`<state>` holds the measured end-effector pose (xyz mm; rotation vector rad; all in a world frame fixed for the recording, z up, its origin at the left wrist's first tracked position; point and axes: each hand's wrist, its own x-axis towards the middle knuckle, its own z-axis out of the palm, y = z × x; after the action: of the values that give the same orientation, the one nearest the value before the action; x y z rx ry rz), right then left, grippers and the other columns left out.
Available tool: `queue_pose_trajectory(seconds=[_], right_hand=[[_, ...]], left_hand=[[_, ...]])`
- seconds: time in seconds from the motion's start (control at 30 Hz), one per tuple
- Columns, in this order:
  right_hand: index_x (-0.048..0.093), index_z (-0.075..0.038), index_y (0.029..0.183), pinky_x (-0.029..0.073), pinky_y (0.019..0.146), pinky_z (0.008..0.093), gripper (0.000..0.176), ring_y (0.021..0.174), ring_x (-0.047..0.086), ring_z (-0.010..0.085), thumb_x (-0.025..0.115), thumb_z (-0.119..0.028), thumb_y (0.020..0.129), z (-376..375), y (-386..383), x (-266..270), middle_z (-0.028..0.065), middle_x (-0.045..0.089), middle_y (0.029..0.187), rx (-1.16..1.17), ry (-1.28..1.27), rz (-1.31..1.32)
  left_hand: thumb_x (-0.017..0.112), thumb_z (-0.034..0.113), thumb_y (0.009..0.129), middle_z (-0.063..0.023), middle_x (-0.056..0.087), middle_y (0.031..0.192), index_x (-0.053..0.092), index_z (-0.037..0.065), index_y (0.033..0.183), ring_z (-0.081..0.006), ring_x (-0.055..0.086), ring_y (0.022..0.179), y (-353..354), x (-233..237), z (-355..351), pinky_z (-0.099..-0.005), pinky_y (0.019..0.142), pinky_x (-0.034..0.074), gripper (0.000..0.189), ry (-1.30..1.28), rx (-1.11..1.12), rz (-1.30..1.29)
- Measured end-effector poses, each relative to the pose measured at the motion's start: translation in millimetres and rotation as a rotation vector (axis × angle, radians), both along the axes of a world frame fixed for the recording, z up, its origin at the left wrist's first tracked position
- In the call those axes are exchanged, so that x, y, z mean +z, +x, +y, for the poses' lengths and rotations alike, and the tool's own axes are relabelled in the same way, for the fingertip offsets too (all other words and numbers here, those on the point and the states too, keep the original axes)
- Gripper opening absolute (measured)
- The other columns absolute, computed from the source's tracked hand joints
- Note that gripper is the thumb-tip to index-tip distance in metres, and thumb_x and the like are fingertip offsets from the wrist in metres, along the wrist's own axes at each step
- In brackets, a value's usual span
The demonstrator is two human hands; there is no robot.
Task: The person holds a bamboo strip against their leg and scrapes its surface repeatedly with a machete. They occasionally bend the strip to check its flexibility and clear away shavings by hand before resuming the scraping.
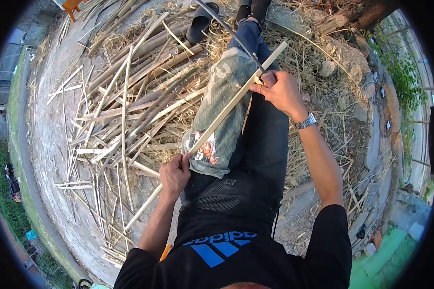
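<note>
A long, pale bamboo strip (222,116) slants across my lap from the upper right to the lower left. My left hand (175,174) is closed around its lower part, thumb and fingers pinching it near the knee cloth. Farther up, my right hand (280,92) grips what looks like a long, thin, dark knife (231,32) by its brown handle end. The knife crosses the strip at that hand, and my right fingers also touch the strip. Under the strip, a worn greenish cloth (226,96) with a printed orange patch covers one leg.
Many split bamboo pieces (144,72) lie heaped to the left of my legs. Curly shavings (318,96) cover the ground on the right. A dark shoe (200,24) lies beyond my legs. Rubble and a log (366,17) are at the upper right.
</note>
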<state>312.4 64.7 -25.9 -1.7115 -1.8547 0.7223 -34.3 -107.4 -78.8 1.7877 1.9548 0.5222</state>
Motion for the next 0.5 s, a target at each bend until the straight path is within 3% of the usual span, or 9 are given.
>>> queue_pose_trajectory(seconds=[0.07,0.13,0.23,0.3,0.37,0.5], right_hand=[[0.068,0.000,0.085,0.047,0.054,0.0373,0.040,0.053,0.059,0.0166,0.089,-0.034,0.083,-1.7,-0.6,-5.4,0.0073,0.062,0.062,-0.022,-0.017,0.028],[0.071,-0.001,0.083,0.050,0.061,0.0405,0.033,0.059,0.062,0.0272,0.088,-0.029,0.081,-2.0,0.9,-7.6,0.0126,0.065,0.067,-0.107,-0.015,0.160],[0.069,-0.001,0.079,0.049,0.060,0.0398,0.027,0.059,0.062,0.0249,0.086,-0.023,0.083,1.5,5.1,-5.2,0.0132,0.065,0.068,-0.151,0.094,0.247],[0.066,0.000,0.078,0.049,0.060,0.0389,0.027,0.060,0.061,0.0239,0.085,-0.018,0.081,6.9,13.2,-1.0,0.0131,0.065,0.069,-0.171,0.085,0.207],[0.062,0.001,0.078,0.049,0.061,0.0381,0.030,0.061,0.062,0.0232,0.087,-0.016,0.078,9.9,25.0,1.9,0.0126,0.064,0.069,-0.079,0.074,-0.004],[0.061,0.002,0.078,0.049,0.061,0.0350,0.031,0.060,0.061,0.0194,0.088,-0.013,0.076,0.9,35.1,28.2,0.0089,0.066,0.069,-0.142,-0.050,0.046]], left_hand=[[0.067,0.025,0.101,-0.0172,0.054,0.053,0.056,0.005,0.070,-0.0396,0.058,0.048,-0.1,-1.4,0.1,-0.0450,0.046,0.042,0.039,0.022,-0.016,0.014],[0.067,0.026,0.101,-0.0169,0.054,0.053,0.056,0.005,0.070,-0.0394,0.058,0.048,-1.3,-3.5,0.0,-0.0450,0.046,0.042,0.038,0.032,-0.025,0.014],[0.067,0.027,0.101,-0.0161,0.055,0.053,0.056,0.005,0.071,-0.0389,0.058,0.047,-3.3,-7.5,0.9,-0.0447,0.046,0.042,0.038,0.062,-0.052,0.014],[0.068,0.027,0.101,-0.0157,0.055,0.053,0.057,0.006,0.071,-0.0386,0.058,0.047,-4.6,-7.5,2.1,-0.0445,0.046,0.042,0.038,0.081,-0.069,0.014],[0.068,0.028,0.101,-0.0145,0.056,0.053,0.057,0.006,0.071,-0.0377,0.058,0.047,-6.8,-5.0,4.0,-0.0439,0.046,0.042,0.038,0.041,-0.073,-0.016],[0.068,0.029,0.101,-0.0131,0.055,0.051,0.057,0.007,0.070,-0.0363,0.056,0.045,-6.1,-6.5,9.6,-0.0434,0.045,0.041,0.040,0.049,-0.102,-0.041]])
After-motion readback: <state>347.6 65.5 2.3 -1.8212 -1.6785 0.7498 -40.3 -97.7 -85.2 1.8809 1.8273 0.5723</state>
